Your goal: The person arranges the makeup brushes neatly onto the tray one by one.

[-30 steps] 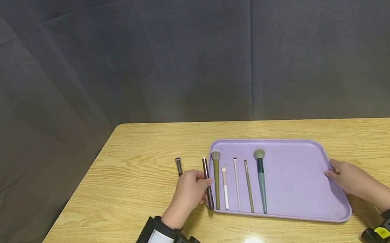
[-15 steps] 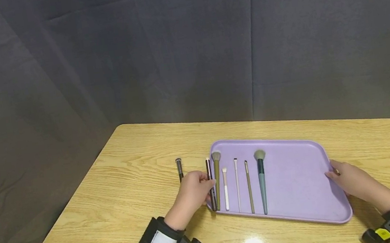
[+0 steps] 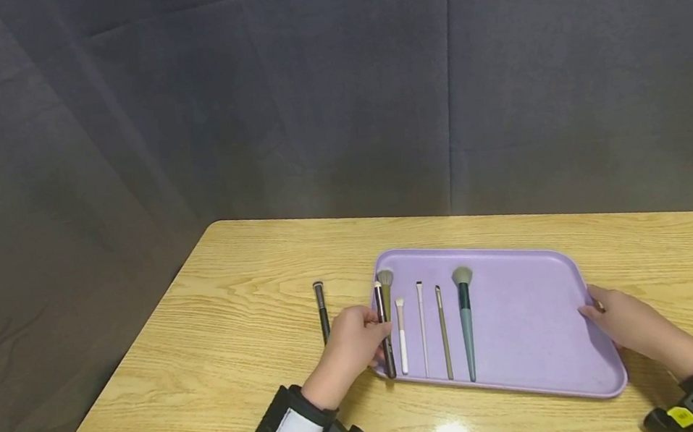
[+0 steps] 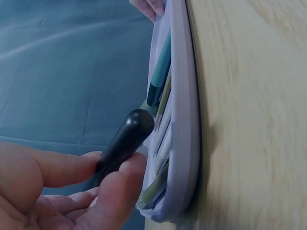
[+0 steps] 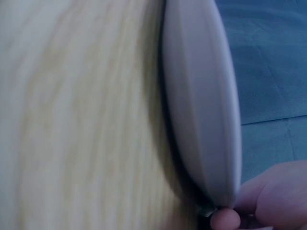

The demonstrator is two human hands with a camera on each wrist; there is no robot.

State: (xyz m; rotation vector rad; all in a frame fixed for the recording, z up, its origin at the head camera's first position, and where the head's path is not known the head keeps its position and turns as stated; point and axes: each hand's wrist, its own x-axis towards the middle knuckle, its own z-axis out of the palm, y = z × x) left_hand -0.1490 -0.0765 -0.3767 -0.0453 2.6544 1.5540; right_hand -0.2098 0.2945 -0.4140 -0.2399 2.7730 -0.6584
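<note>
My left hand (image 3: 351,339) pinches a dark-handled makeup brush (image 3: 388,358) between thumb and fingers over the left end of the purple tray (image 3: 532,326). The brush's rounded black handle end (image 4: 129,136) faces the left wrist camera, above the tray rim (image 4: 184,120). Beneath it, an olive brush (image 3: 385,280) is partly covered. To its right lie a white-handled brush (image 3: 403,343), a thin pale brush (image 3: 423,323), a thin olive brush (image 3: 444,334) and a grey-blue brush (image 3: 468,331). My right hand (image 3: 627,325) grips the tray's right edge, thumb on top.
Another black-handled brush (image 3: 322,310) lies on the wooden table (image 3: 206,351) left of the tray, its lower end hidden by my left hand. A dark cloth (image 3: 331,101) hangs behind the table.
My left hand has moved slightly right, bringing the dark brush from the tray's left rim to over the olive brush. More of the black brush on the table shows. The right hand stays put.
</note>
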